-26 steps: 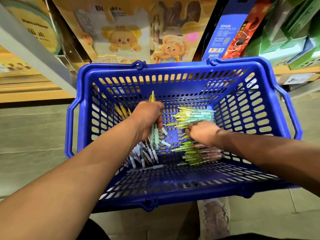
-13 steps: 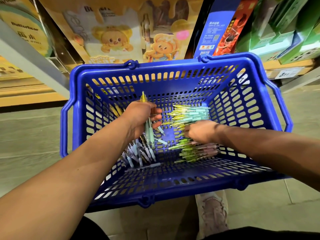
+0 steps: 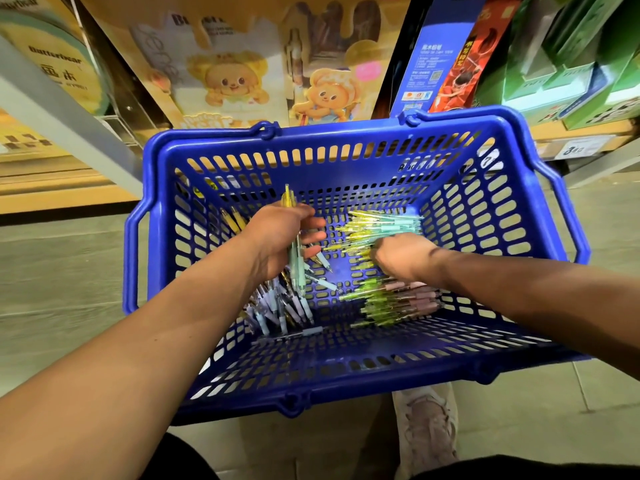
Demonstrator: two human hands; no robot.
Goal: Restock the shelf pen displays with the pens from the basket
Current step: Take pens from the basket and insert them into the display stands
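Down inside the blue basket [image 3: 346, 147], the left hand [image 3: 280, 237] is curled tight round a bunch of pens [image 3: 294, 263], held nearly upright, with a yellow end poking out above the fist and mint barrels hanging below it. The right hand [image 3: 403, 252] reaches in from the other side, knuckles up, its fingers dipped into the yellow-and-mint pens [image 3: 391, 220] lying in a row on the basket floor near the far wall. Blur hides the fingertips, so I cannot tell whether it grips a pen or only touches them. A heap of green-and-pink pens [image 3: 398, 304] lies just beside that wrist on the near side, and a heap of lilac-and-grey pens [image 3: 277, 308] lies below the left hand. A few yellow pens [image 3: 232, 219] lean in the far left corner. Beyond the basket stand cartoon bear display cards [image 3: 225, 81], green boxes [image 3: 561, 57] and a price tag [image 3: 576, 148]. A pale shoe [image 3: 429, 427] shows past the near rim.
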